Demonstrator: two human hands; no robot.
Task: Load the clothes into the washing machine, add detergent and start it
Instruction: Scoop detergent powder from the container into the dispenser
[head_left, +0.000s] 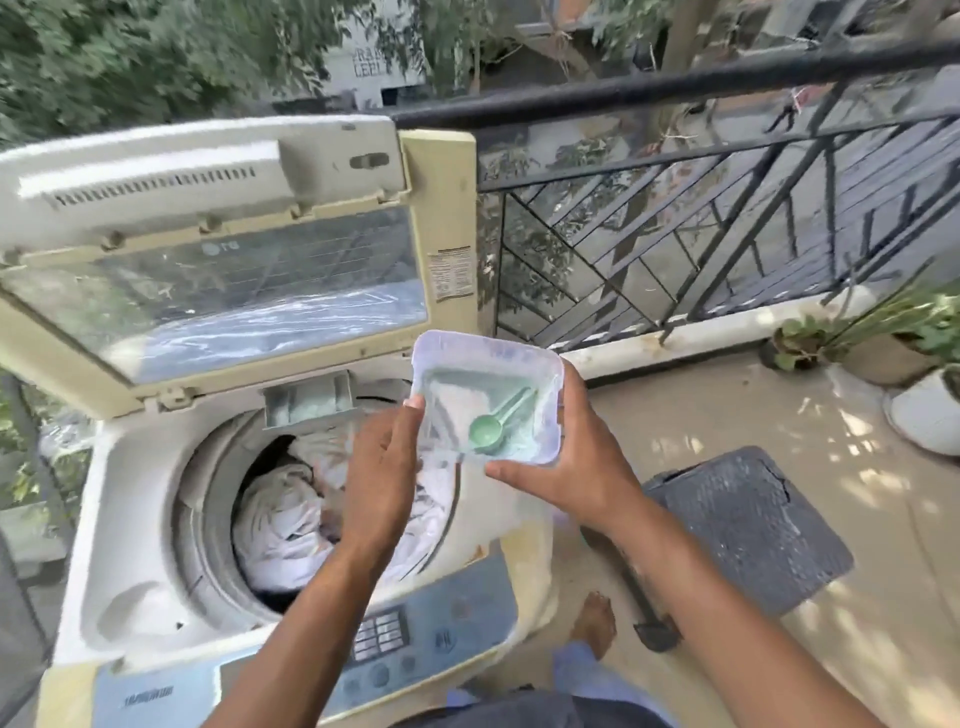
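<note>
A top-loading washing machine (156, 597) stands with its lid (218, 249) raised. White clothes (291, 509) fill its drum. Its detergent drawer (306, 400) sits pulled out at the drum's back rim. Over the drum's right side I hold a clear square detergent tub (524, 364) with white powder and a green scoop (493, 423) inside. My right hand (576, 467) grips the tub's right and near side. My left hand (384, 467) touches its left edge with the fingers fairly straight. The control panel (405, 639) lies at the machine's near edge.
A black metal railing (727, 208) runs behind and to the right. Potted plants (883, 343) and a white pot (930, 415) stand at the right. A dark cracked mat (748, 525) lies on the floor, and my bare foot (595, 623) is near the machine.
</note>
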